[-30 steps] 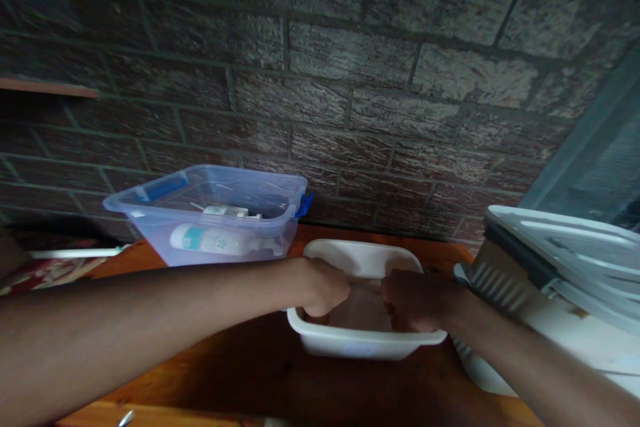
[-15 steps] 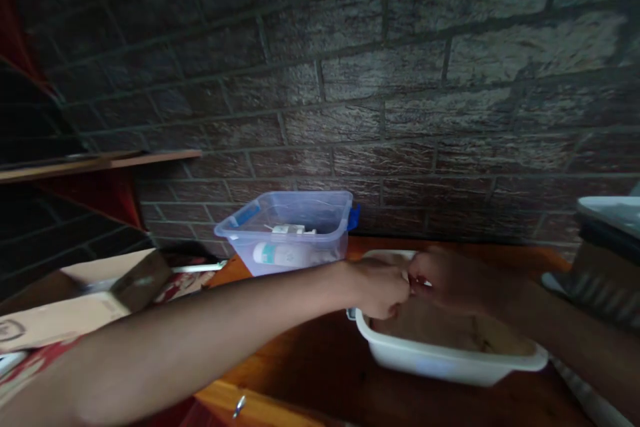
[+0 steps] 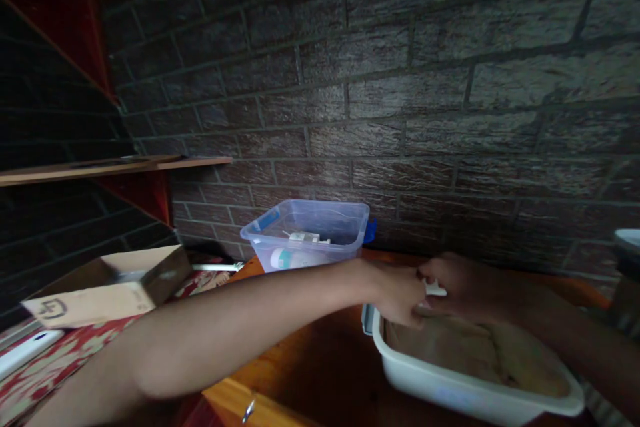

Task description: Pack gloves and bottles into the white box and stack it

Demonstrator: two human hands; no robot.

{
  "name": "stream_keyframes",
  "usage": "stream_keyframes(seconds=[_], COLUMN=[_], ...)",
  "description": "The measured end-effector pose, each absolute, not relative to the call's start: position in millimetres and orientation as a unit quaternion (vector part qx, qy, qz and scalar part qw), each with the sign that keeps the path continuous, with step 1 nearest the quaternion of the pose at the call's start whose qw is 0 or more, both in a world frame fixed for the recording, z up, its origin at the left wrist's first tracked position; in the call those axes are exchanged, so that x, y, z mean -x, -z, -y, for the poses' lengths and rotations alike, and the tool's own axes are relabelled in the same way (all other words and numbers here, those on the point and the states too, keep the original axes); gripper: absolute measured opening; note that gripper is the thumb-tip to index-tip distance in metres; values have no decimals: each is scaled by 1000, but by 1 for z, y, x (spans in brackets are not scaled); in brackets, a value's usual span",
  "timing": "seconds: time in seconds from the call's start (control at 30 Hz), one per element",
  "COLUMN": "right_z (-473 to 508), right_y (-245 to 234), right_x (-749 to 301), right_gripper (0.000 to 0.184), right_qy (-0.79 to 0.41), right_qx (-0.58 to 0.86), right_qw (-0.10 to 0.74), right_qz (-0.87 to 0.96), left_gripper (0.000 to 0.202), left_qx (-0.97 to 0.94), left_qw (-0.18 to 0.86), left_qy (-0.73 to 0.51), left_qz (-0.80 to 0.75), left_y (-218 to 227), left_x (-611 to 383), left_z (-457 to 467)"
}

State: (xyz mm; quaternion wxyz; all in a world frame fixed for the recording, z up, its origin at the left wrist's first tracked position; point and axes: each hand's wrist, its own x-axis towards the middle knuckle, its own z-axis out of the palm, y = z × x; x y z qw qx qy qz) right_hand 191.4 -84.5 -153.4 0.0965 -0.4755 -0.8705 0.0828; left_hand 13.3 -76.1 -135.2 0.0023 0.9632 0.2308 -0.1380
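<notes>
Both hands are close together over the far left part of a white plastic tub (image 3: 450, 380). A brown sheet-like material (image 3: 465, 340), perhaps paper or cardboard, lies inside the tub. My right hand (image 3: 470, 287) is closed, with a small white piece (image 3: 435, 288) showing at its fingers; its kind is too blurred to name. My left hand (image 3: 397, 290) is closed too, its fingertips against the right hand's fingers. What the left fingers pinch is hidden. A grey latch (image 3: 369, 318) hangs at the tub's left end, just below my left hand.
Behind my left forearm stands a clear bin (image 3: 305, 213) with a white bottle (image 3: 295, 258) inside. An open cardboard box (image 3: 95, 303) sits on patterned red cloth at left. A wooden shelf (image 3: 195, 162) juts from the brick wall. A dark container (image 3: 627, 260) is at far right.
The view has swung, so the bins and box appear further right and slightly lower. Both hands stay together over the tub, and the white piece shows more between them.
</notes>
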Motion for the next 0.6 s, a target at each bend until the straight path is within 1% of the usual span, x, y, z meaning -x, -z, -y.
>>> stream_keyframes(seconds=[0.03, 0.1, 0.17, 0.23, 0.3, 0.4, 0.43, 0.47, 0.53, 0.6], right_z=[81, 72, 62, 48, 30, 3, -5, -12, -23, -33], right_y=[141, 116, 97, 86, 83, 86, 88, 90, 94, 99], right_x=[-186, -171, -151, -129, -105, -69, -57, -45, -24, -6], right_gripper=[16, 21, 21, 20, 20, 17, 20, 25, 30, 30], right_qy=[-75, -68, -47, -36, -37, -50, -57, -67, -83, -95], right_qx=[459, 434, 425, 420, 409, 391, 386, 384, 384, 393], right_qw=[116, 150, 190, 219, 225, 196, 174, 147, 92, 43], right_qz=[877, 886, 884, 880, 884, 898, 904, 909, 915, 914], left_gripper=[24, 24, 25, 26, 24, 14, 9, 9, 23, 30], left_qx=[-964, -964, -958, -944, -926, -903, -894, -884, -862, -841], left_qw=[7, 13, 9, 3, -1, 17, 29, 43, 72, 99], left_qy=[112, 62, -1, -47, -69, -36, -16, 8, 53, 82], left_qz=[-239, -258, -287, -326, -371, -427, -446, -465, -498, -526], left_y=[119, 88, 63, 50, 48, 64, 72, 80, 95, 109], left_x=[-3, 22, 52, 82, 110, 143, 151, 157, 166, 171], left_z=[72, 61, 48, 35, 22, 1, -5, -11, -22, -33])
